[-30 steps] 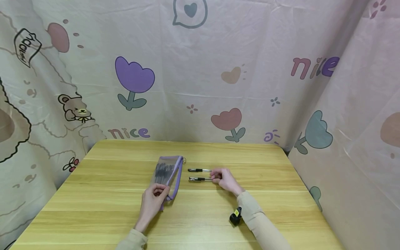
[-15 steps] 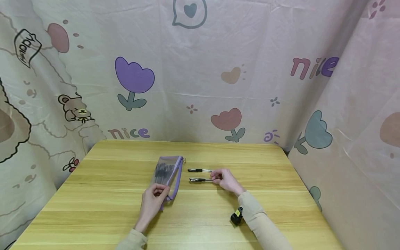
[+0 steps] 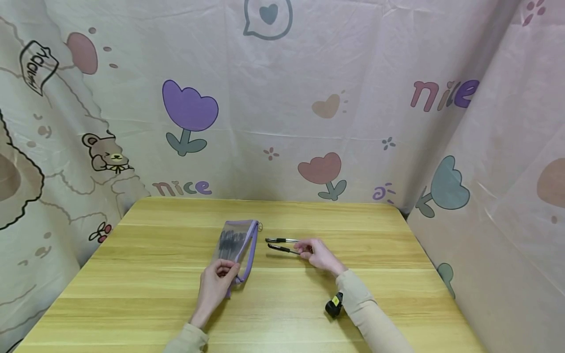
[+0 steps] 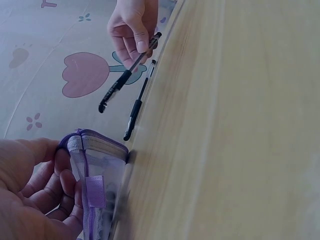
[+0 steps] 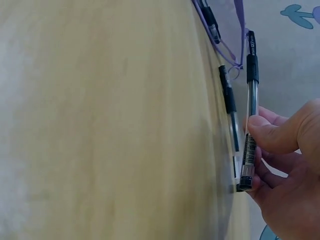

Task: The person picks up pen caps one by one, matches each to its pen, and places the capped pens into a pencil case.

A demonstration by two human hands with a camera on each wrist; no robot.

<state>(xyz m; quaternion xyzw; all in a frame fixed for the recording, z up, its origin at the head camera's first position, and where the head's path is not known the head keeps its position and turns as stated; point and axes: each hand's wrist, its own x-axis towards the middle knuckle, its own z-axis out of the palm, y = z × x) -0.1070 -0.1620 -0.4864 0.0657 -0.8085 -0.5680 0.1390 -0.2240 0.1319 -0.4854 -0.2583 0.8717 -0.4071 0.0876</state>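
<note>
A see-through pencil pouch (image 3: 236,242) with purple trim lies on the wooden table (image 3: 145,289), with dark pens inside. My left hand (image 3: 216,284) grips its near end (image 4: 95,195). My right hand (image 3: 319,255) pinches a black pen (image 3: 283,249) by its end, its tip lifted off the table toward the pouch (image 4: 122,82) (image 5: 250,115). A second black pen (image 3: 281,240) lies flat on the table just beyond it (image 4: 140,102) (image 5: 229,107).
A printed cloth backdrop (image 3: 282,108) hangs close behind and to the right of the table. A small black device (image 3: 333,306) is strapped under my right wrist. Bare wood surrounds the pouch on the left and near sides.
My right hand has lifted the nearer pen off the table and tilted its tip up toward the pouch. The left hand and the pouch have stayed put.
</note>
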